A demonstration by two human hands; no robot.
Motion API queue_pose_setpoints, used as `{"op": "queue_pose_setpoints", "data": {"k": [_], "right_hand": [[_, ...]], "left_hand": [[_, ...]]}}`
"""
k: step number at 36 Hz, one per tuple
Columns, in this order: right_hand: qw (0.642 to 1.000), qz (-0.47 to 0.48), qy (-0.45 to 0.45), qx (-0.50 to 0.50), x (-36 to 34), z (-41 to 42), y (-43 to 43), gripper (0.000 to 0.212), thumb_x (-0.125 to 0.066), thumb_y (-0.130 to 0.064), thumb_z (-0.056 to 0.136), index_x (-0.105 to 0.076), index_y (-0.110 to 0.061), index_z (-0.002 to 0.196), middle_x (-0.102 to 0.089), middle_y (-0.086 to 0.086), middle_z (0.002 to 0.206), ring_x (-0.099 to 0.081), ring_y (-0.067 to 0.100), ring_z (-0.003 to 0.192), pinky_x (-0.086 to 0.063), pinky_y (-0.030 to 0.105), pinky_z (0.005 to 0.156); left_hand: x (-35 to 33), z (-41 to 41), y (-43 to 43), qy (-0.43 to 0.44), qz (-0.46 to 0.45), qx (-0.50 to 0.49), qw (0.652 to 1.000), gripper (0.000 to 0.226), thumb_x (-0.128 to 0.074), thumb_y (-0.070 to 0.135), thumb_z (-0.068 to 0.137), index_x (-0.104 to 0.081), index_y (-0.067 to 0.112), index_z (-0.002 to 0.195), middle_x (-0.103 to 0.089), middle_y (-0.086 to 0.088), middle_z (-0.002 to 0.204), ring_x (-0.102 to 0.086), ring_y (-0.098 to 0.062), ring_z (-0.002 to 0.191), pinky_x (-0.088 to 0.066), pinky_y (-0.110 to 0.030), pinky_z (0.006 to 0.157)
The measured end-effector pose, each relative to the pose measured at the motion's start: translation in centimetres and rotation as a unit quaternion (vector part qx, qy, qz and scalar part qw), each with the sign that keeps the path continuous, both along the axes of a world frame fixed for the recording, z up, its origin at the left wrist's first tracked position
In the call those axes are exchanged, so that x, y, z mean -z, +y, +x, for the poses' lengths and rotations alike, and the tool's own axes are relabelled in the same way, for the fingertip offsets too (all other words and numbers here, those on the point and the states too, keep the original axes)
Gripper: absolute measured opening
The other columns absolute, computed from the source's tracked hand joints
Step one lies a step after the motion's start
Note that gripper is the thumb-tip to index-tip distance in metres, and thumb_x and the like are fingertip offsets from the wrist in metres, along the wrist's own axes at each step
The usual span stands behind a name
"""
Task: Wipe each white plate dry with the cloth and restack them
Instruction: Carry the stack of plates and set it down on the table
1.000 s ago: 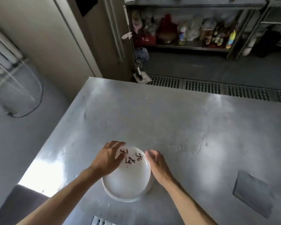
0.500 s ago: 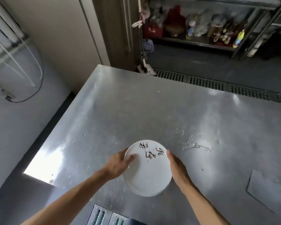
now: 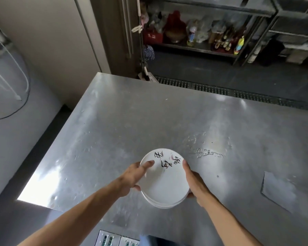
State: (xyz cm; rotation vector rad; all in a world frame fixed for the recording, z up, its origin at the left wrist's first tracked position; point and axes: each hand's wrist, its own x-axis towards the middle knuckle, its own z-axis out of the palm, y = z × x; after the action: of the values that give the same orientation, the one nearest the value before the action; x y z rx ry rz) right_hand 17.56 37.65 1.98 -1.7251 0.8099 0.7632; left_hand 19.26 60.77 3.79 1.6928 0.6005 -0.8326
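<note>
A small stack of white plates (image 3: 165, 185), the top one marked with black brush characters, is held between both hands over the near part of the steel table (image 3: 149, 118). My left hand (image 3: 133, 176) grips the stack's left rim, thumb on top and fingers underneath. My right hand (image 3: 194, 180) grips the right rim the same way. A flat grey cloth (image 3: 281, 190) lies on the table to the right, apart from both hands.
Water droplets (image 3: 208, 153) sit on the table just beyond the plates. The table's left edge drops to the floor beside a wall with cables (image 3: 11, 89). A floor drain grate (image 3: 238, 91) and cluttered shelves (image 3: 203, 38) lie beyond the far edge.
Both hands have taken the plate stack by its rims and raised it off the table. The camera view has shifted, so the stack now appears further right.
</note>
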Motion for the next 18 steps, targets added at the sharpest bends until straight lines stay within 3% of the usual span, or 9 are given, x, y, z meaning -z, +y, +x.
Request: {"op": "queue_pose_setpoints", "data": {"k": [5, 11, 15, 18], "right_hand": [[1.000, -0.003, -0.004, 0.009, -0.2, -0.2, 0.3, 0.073, -0.040, -0.086, 0.080, -0.071, -0.024, 0.104, -0.076, 0.003, 0.099, -0.073, 0.024, 0.090, -0.063, 0.051, 0.076], [0.999, -0.026, -0.015, 0.012, -0.3, -0.3, 0.5, 0.076, -0.041, -0.086, 0.078, -0.072, -0.020, 0.099, -0.075, 0.004, 0.098, -0.072, 0.024, 0.090, -0.062, 0.052, 0.077], [1.000, -0.024, -0.013, 0.009, -0.5, -0.1, 0.4, 0.076, -0.041, -0.087, 0.076, -0.071, -0.021, 0.098, -0.076, 0.003, 0.093, -0.073, 0.023, 0.085, -0.062, 0.052, 0.069], [0.999, -0.029, -0.014, 0.001, -0.7, 0.1, 0.4, 0.081, -0.040, -0.091, 0.072, -0.071, -0.020, 0.097, -0.076, 0.005, 0.091, -0.073, 0.025, 0.085, -0.060, 0.057, 0.071]], "left_hand": [[-0.1, 0.2, -0.1, 0.013, 0.009, -0.012, 1.000, 0.033, -0.063, 0.055, 0.096, -0.065, 0.023, 0.105, -0.071, -0.002, 0.104, -0.069, -0.019, 0.092, -0.062, -0.039, 0.076], [-1.0, 0.4, -0.4, 0.018, 0.008, -0.022, 1.000, 0.031, -0.063, 0.052, 0.097, -0.063, 0.022, 0.105, -0.067, -0.001, 0.106, -0.065, -0.017, 0.092, -0.061, -0.038, 0.074], [-1.7, 0.4, -0.5, 0.024, -0.006, -0.026, 0.999, 0.041, -0.061, 0.049, 0.098, -0.066, 0.015, 0.120, -0.070, -0.006, 0.115, -0.066, -0.020, 0.098, -0.059, -0.037, 0.074], [-2.5, 0.3, -0.5, 0.031, -0.018, -0.021, 0.999, 0.048, -0.060, 0.048, 0.100, -0.064, 0.012, 0.131, -0.067, -0.011, 0.130, -0.064, -0.027, 0.116, -0.058, -0.040, 0.080]]}}
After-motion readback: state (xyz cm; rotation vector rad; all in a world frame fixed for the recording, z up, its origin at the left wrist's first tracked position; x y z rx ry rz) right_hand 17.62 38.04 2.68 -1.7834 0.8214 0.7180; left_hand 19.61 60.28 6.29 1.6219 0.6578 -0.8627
